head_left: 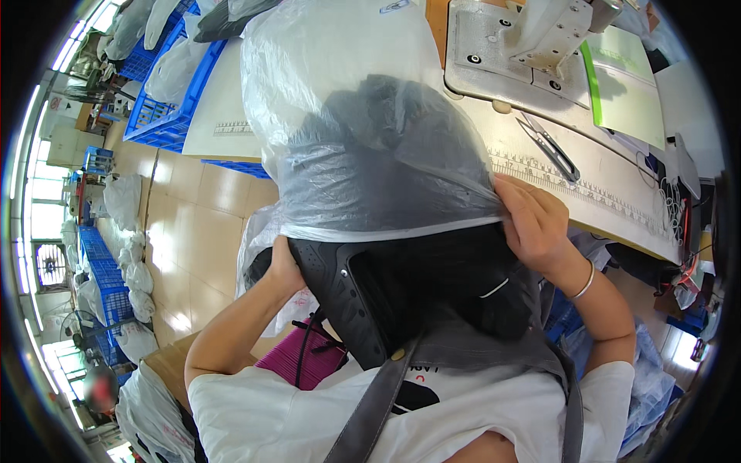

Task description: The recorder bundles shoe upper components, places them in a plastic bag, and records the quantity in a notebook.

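Observation:
A large translucent plastic bag [340,185] covers the upper part of a bulky black item [432,278] resting against my body. The item has a moulded, perforated side panel; its exact kind is unclear. My right hand [536,224] pinches the rim of the plastic bag at its right corner. At the left corner, my left hand [285,268] grips the rim beside the black panel, thumb showing and the other fingers hidden. Below the rim, the black item's lower part is uncovered. Dark contents show through the plastic.
On the right stands a sewing machine [517,58] on a table with a printed ruler [610,193]. Thread snips [552,147] and a green-edged sheet [625,85] lie there. Blue crates [166,100] stand at the left. A magenta ribbed item [297,359] is beside my left forearm.

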